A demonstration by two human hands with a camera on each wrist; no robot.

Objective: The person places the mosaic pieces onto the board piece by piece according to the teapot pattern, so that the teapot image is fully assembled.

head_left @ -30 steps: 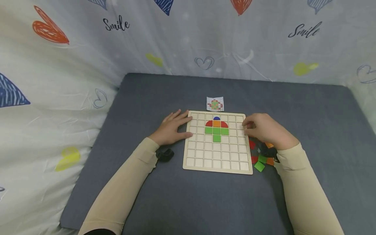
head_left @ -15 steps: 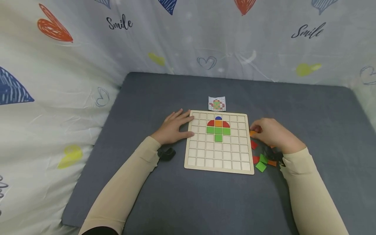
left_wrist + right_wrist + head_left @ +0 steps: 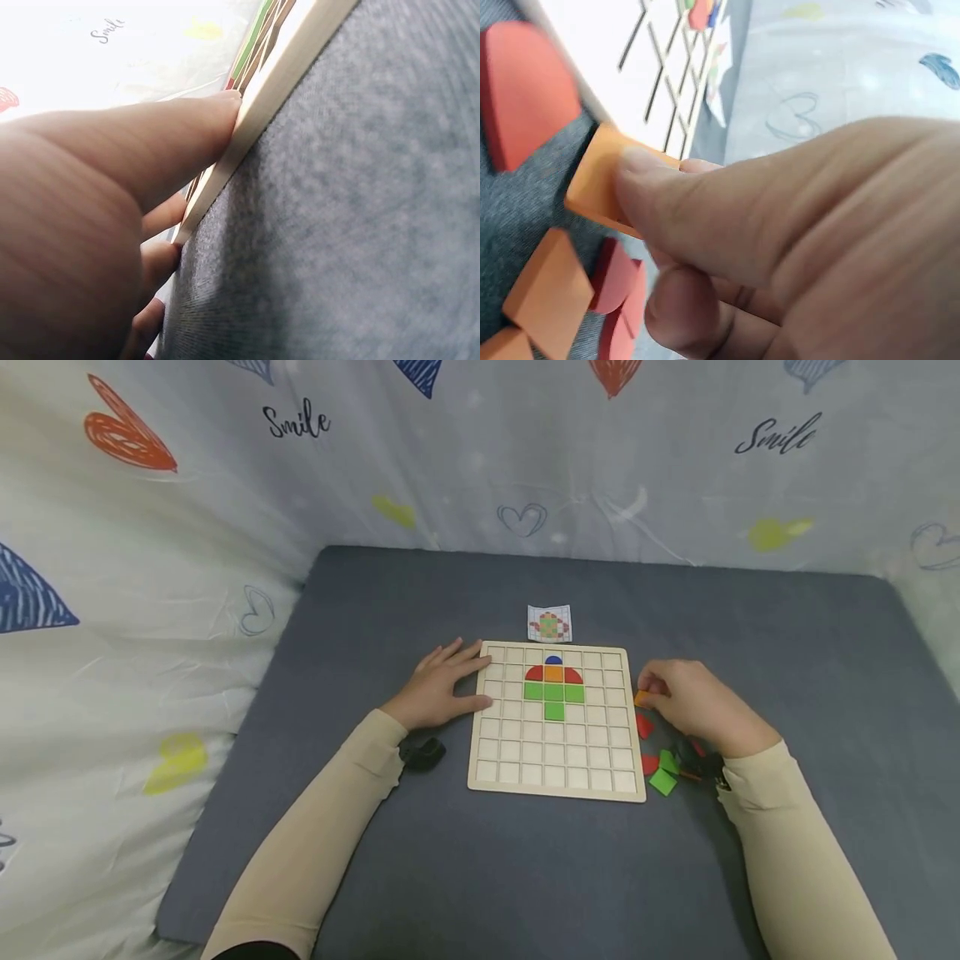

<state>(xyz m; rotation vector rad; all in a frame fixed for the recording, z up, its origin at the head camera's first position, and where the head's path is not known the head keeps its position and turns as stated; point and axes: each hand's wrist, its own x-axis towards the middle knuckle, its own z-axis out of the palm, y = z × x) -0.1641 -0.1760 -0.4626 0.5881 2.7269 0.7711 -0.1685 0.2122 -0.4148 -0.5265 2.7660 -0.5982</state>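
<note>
A wooden grid board (image 3: 525, 752) lies on the table. Near its top, a blue half-round tile (image 3: 553, 660), an orange square (image 3: 553, 674), red quarter-round tiles (image 3: 534, 674) and several green squares (image 3: 553, 692) fill some cells. My left hand (image 3: 438, 689) rests spread at the board's left edge, its thumb and fingertips touching the rim. Just off the right edge, my right hand (image 3: 690, 697) pinches an orange square tile (image 3: 596, 180) between thumb and fingers. The right wrist view shows this tile beside the board's rim.
Loose red (image 3: 643, 727), green (image 3: 663, 782) and orange tiles (image 3: 551, 292) lie right of the board, partly hidden under my right wrist. A small picture card (image 3: 549, 624) with a coloured grid pattern lies behind the board. A printed curtain (image 3: 450, 460) hangs behind the grey table (image 3: 465, 877).
My right hand has moved off the board's upper right edge, outward and slightly nearer me, and now pinches an orange tile. The left hand has stayed at the rim.
</note>
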